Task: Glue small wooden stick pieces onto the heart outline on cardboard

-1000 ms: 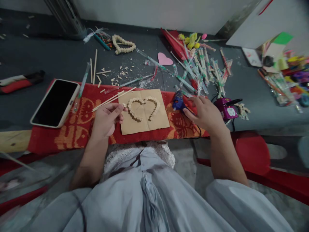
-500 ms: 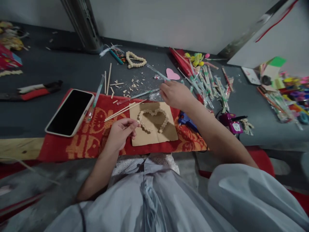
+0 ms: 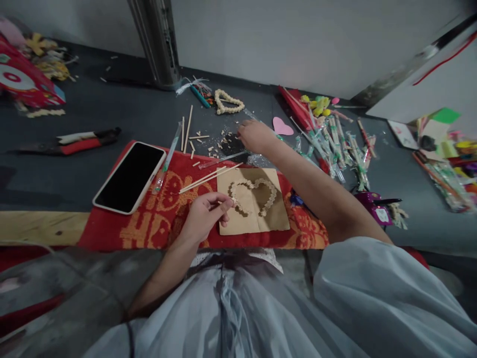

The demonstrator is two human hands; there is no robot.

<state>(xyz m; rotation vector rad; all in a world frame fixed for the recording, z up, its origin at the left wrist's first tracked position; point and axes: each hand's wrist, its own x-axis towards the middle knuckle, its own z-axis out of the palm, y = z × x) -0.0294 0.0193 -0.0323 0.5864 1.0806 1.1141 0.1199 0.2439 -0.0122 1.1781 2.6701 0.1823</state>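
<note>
My left hand pinches the left edge of a heart-shaped outline built of short wooden stick pieces. The outline has a gap at its bottom point, and a creased brown cardboard sheet lies beneath it. Farther out, my right hand reaches down at the scattered stick bits with its fingers drawn together. Whatever its fingertips hold, if anything, is too small to make out. Behind the bits stands a second wooden heart. Long thin sticks lie beside the cardboard.
A phone and a clear glue stick wrapper rest to the left on the red towel. Pliers-like cutters lie farther left. A pink paper heart, wrapped stick bundles and a blue tool are on the right.
My right hand has moved left, from near the pink paper heart to the scattered stick bits. My left hand keeps its pinch on the heart outline. The camera view has shifted left.
</note>
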